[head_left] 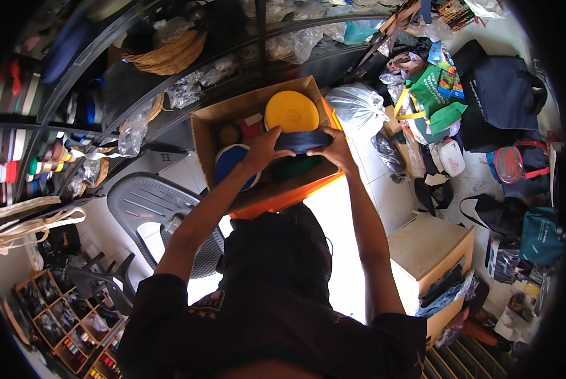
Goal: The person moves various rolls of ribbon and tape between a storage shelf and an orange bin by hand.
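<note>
Your left hand fingers curled round one end of dark blue roll. Your right hand fingers curled round other end. Roll sits over open cardboard box, just below yellow disc. Blue disc under left wrist. Grey chair left of box.
</note>
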